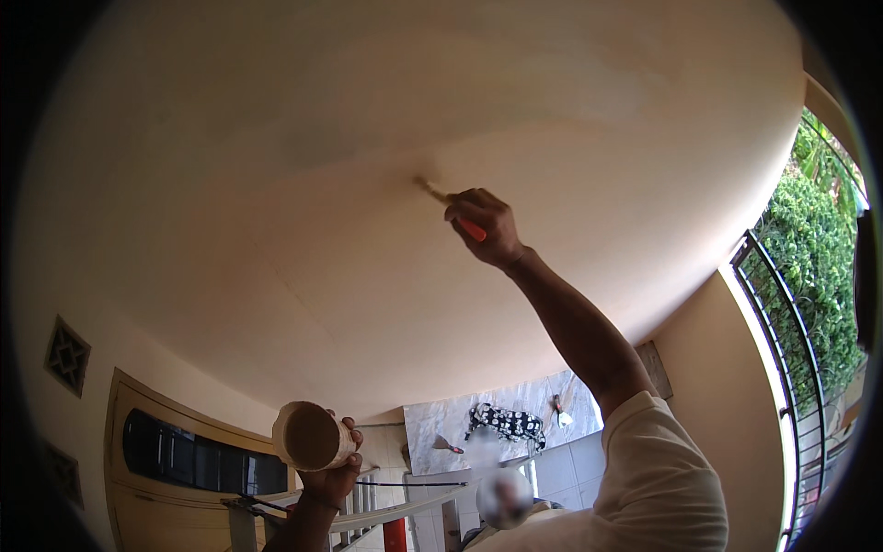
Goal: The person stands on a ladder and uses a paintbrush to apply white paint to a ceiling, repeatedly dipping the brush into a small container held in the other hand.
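Observation:
My right hand (495,228), raised at the end of a stretched arm, is closed around a paintbrush (474,230) with a red-orange handle. The brush's bristle end touches or nearly touches the broad cream painted surface (303,212) that spreads over most of the view; a slightly darker smudge lies around the tip. Lower left, my left hand (342,474) grips a cream, stained cup-shaped container (344,442). Its mouth is turned toward me, showing a brownish inside. Whether any paint is in it I cannot tell. The two hands are well apart.
A pale ladder (368,523) stands below my left hand. At lower left are a tan door (124,460) with dark panes and a diamond-patterned vent (68,356). Black-and-white patterned cloth (506,423) shows on the marble surface (428,419). A black metal railing (782,304) and green hedge (809,258) border the right.

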